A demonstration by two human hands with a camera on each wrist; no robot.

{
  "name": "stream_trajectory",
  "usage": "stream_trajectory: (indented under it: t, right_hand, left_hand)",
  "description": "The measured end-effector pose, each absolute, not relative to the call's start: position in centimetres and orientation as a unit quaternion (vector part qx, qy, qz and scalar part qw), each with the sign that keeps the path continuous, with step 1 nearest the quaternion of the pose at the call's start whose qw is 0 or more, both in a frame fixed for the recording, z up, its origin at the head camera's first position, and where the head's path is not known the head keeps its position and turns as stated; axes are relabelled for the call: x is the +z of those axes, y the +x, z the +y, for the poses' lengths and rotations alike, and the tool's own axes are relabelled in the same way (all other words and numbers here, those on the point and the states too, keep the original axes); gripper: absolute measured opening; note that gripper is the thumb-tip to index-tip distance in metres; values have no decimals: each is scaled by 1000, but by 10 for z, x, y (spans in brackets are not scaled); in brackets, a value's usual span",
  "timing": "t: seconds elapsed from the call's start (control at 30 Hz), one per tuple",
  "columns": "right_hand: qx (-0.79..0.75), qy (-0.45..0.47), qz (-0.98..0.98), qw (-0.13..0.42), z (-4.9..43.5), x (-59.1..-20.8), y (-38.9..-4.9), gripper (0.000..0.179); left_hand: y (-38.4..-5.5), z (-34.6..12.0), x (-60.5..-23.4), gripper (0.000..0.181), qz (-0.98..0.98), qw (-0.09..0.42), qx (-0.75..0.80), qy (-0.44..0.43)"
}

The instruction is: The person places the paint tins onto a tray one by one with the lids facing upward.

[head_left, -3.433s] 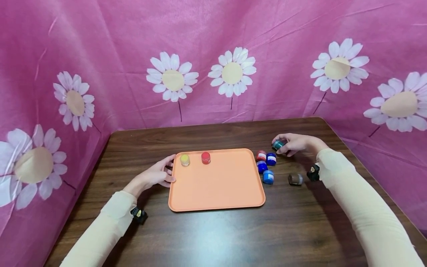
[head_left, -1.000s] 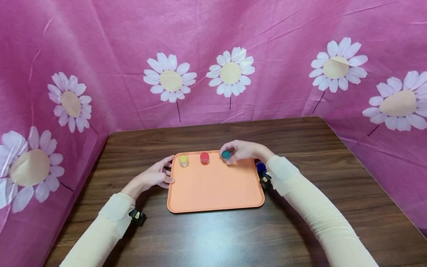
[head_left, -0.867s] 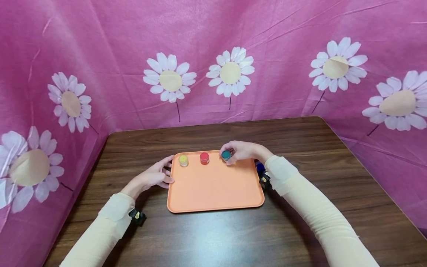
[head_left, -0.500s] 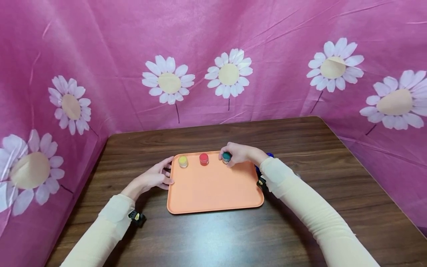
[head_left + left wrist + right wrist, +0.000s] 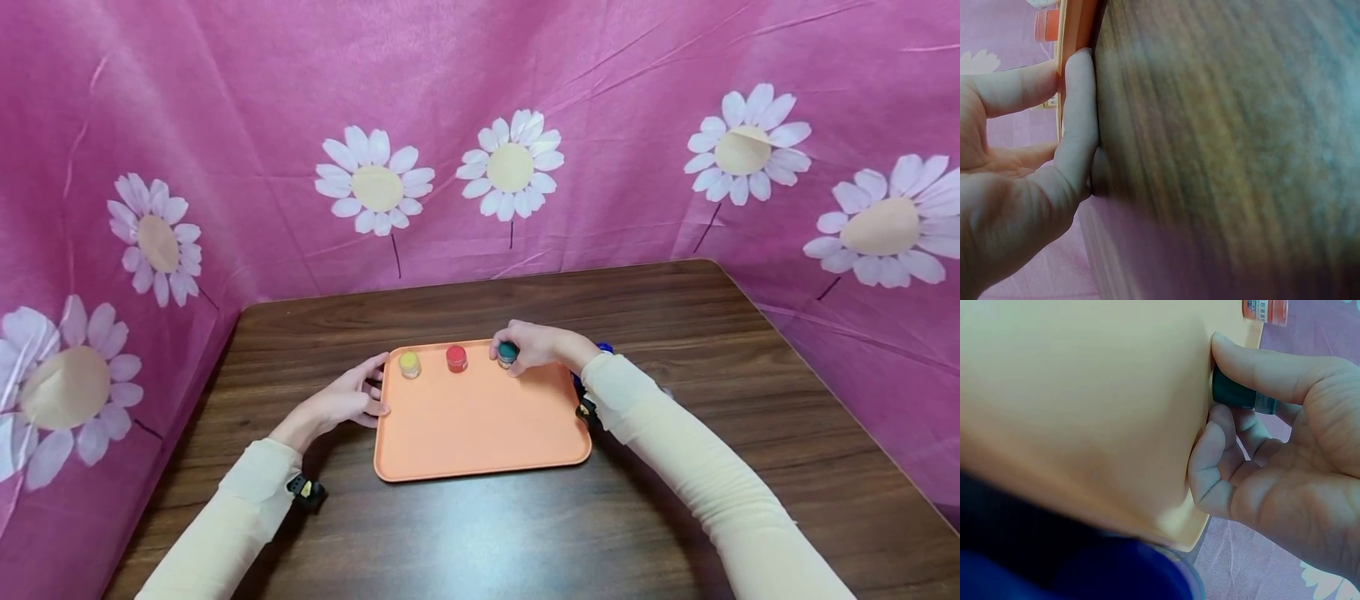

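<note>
My left hand (image 5: 341, 400) holds the left edge of an orange tray (image 5: 480, 433); in the left wrist view a finger (image 5: 1080, 106) lies along the outside of its rim. My right hand (image 5: 536, 346) pinches a dark green paint jar (image 5: 507, 352) upright at the tray's far side, toward the right. In the right wrist view the thumb and fingers are around this green jar (image 5: 1233, 390), close against the tray surface. Left of it on the tray stand a red paint jar (image 5: 457, 358) and a yellow paint jar (image 5: 409, 364), roughly in a row.
Blue jars are partly hidden behind my right wrist, one blue jar (image 5: 604, 347) showing past the sleeve. A large blue jar (image 5: 1129, 569) is close below the tray edge in the right wrist view. The wooden table (image 5: 480, 533) meets a pink flowered cloth (image 5: 285, 100).
My right hand has carried the green jar leftward from the table onto the tray, beside the red jar. Over the last second it has barely moved. My left hand stays at the tray edge.
</note>
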State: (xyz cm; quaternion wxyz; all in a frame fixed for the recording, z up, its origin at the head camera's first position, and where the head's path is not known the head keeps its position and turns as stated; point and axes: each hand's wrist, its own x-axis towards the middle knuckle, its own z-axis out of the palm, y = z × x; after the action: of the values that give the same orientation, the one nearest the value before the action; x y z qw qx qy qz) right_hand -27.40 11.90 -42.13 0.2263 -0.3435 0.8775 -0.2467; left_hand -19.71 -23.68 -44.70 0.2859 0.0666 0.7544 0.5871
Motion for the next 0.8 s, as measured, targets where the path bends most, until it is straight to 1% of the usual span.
stream_trajectory:
  t: [0.2,0.43,0.7,0.8]
  right_hand:
    - [-239,-341,879,232,119,-420,-270,32]
    - [-233,-345,881,225,123,-416,-268,31]
    - [-231,-368,874,216,129,-419,-269,32]
    - [-226,-375,873,215,131,-419,-268,36]
  left_hand:
    - [-193,-237,-445,102,755,288,585,63]
    - [-191,-234,-445,102,752,284,592,67]
    - [-190,-231,-446,102,751,283,592,69]
    - [-188,-230,-446,102,752,283,591,68]
